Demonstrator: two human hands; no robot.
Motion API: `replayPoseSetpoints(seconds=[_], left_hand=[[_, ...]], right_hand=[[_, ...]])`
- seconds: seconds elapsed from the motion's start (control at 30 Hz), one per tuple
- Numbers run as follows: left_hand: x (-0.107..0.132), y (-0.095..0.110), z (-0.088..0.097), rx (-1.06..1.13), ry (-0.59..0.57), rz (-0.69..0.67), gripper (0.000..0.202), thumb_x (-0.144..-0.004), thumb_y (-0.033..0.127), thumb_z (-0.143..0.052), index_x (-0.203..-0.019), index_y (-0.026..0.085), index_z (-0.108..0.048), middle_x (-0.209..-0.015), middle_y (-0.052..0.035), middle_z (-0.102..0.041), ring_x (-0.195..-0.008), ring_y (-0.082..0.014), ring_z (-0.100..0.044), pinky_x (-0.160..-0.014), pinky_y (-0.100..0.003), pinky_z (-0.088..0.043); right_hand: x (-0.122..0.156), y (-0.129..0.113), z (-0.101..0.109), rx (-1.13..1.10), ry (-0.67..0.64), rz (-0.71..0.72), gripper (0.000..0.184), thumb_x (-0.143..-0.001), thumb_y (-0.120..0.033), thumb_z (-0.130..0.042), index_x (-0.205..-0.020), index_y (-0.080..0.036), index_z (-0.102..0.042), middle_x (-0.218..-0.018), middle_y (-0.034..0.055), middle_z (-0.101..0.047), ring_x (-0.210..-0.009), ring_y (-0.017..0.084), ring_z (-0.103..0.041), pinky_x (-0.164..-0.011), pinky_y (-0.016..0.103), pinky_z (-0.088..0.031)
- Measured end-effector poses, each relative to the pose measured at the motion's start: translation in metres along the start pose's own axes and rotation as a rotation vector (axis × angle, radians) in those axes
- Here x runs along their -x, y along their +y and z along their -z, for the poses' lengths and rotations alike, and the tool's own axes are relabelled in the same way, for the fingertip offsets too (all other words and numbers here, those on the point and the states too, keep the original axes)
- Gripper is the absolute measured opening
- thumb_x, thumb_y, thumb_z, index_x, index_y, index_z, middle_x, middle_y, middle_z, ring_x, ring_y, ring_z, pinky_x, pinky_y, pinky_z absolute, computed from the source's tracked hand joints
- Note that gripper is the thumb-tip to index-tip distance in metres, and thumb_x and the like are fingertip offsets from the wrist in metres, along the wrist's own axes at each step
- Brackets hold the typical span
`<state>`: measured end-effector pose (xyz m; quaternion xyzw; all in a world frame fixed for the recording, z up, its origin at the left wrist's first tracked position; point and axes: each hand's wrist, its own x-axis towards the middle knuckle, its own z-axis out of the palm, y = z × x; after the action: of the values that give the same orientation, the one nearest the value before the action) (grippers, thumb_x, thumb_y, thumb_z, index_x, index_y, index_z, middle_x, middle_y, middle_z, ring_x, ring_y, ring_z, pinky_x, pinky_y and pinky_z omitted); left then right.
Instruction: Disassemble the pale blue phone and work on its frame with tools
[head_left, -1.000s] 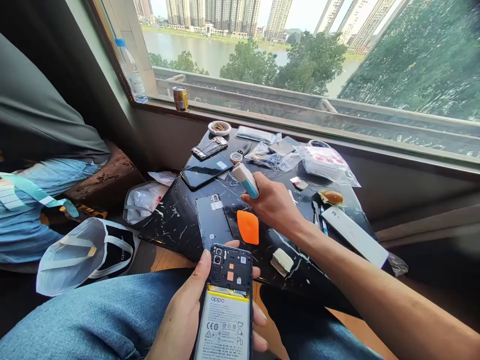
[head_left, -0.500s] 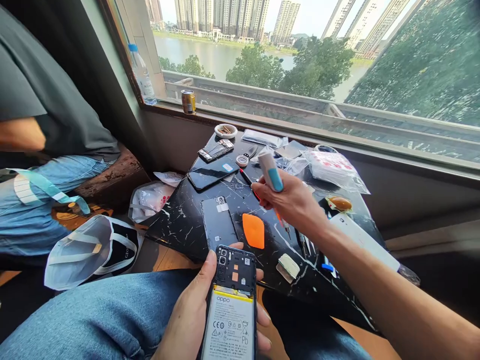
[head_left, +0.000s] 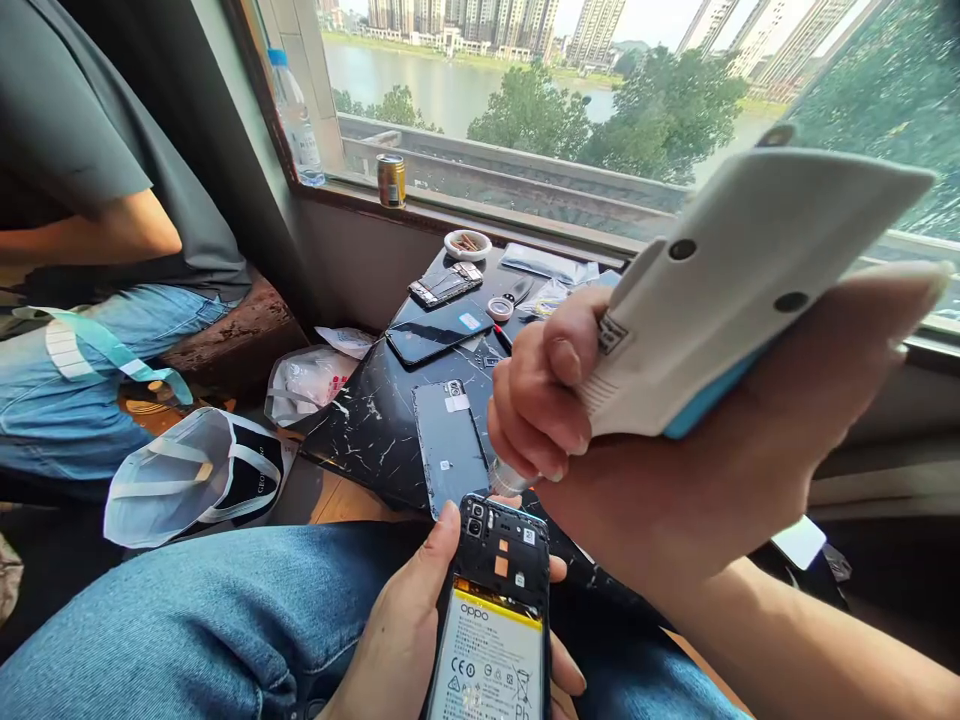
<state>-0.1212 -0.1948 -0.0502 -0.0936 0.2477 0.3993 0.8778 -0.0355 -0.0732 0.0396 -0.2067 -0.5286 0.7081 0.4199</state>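
My left hand [head_left: 405, 610] holds an opened phone [head_left: 499, 550] upright over my lap. Its back is off, baring the black inner cover with the cameras and a white OPPO battery [head_left: 487, 660] edged in yellow. In my right hand [head_left: 675, 480], large and close to the camera, is a white-and-blue electric screwdriver [head_left: 735, 280], fingers wrapped around its body. Its grey, see-through nose is near the phone's top edge; whether it touches cannot be made out. Just beyond the phone lies a detached dark back cover [head_left: 454, 440] on the black marbled table [head_left: 367, 420].
Farther back on the table are a dark phone [head_left: 435, 335], an opened phone [head_left: 446, 285], a tape roll [head_left: 500, 309] and an ashtray [head_left: 468, 245]. A can [head_left: 391, 180] and a bottle [head_left: 298, 125] stand on the sill. Bags and a seated person [head_left: 82, 150] are at left.
My right hand with the electric screwdriver has come from above the table toward the camera and the held phone. The view has shifted slightly; the phone stays in my left hand.
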Motion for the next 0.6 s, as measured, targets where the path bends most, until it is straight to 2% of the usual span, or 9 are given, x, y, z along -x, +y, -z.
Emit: replayPoseSetpoints(seconds=[0.1, 0.27, 0.43, 0.6], left_hand=[[0.0, -0.001, 0.001, -0.002, -0.026, -0.008, 0.098, -0.093, 0.075, -0.008, -0.118, 0.003, -0.07, -0.079, -0.0201, -0.075, -0.064, -0.0235, -0.074, -0.063, -0.029, -0.053], [0.0, -0.002, 0.004, 0.038, -0.073, -0.022, 0.096, -0.094, 0.072, -0.006, -0.114, 0.005, -0.073, -0.077, -0.019, -0.076, -0.065, -0.0254, -0.075, -0.065, -0.033, -0.055], [-0.002, -0.003, 0.006, 0.036, -0.11, -0.041, 0.096, -0.095, 0.072, -0.007, -0.118, 0.004, -0.071, -0.079, -0.0198, -0.077, -0.066, -0.0256, -0.075, -0.065, -0.032, -0.055], [-0.002, -0.003, 0.006, 0.039, -0.074, -0.016, 0.098, -0.093, 0.074, -0.006, -0.119, 0.005, -0.07, -0.074, -0.0193, -0.076, -0.063, -0.0248, -0.075, -0.062, -0.031, -0.054]], right_hand=[[-0.005, -0.005, -0.007, 0.034, 0.035, -0.054, 0.061, -0.08, -0.083, -0.039, -0.061, -0.026, -0.049, -0.048, -0.0004, -0.039, -0.039, 0.018, -0.039, -0.039, 0.034, -0.034], [-0.01, -0.008, -0.016, 0.097, 0.058, -0.136, 0.066, -0.07, -0.091, -0.039, -0.058, -0.027, -0.034, -0.043, -0.0007, -0.036, -0.037, 0.018, -0.037, -0.035, 0.034, -0.033], [-0.008, 0.001, -0.014, 0.028, 0.006, -0.125, 0.062, -0.076, -0.086, -0.042, -0.059, -0.027, -0.046, -0.045, -0.0012, -0.035, -0.039, 0.017, -0.035, -0.036, 0.032, -0.032], [-0.008, 0.005, -0.013, -0.078, 0.026, -0.13, 0.058, -0.074, -0.082, -0.056, -0.058, -0.026, -0.052, -0.045, -0.0021, -0.038, -0.039, 0.016, -0.035, -0.037, 0.03, -0.03]])
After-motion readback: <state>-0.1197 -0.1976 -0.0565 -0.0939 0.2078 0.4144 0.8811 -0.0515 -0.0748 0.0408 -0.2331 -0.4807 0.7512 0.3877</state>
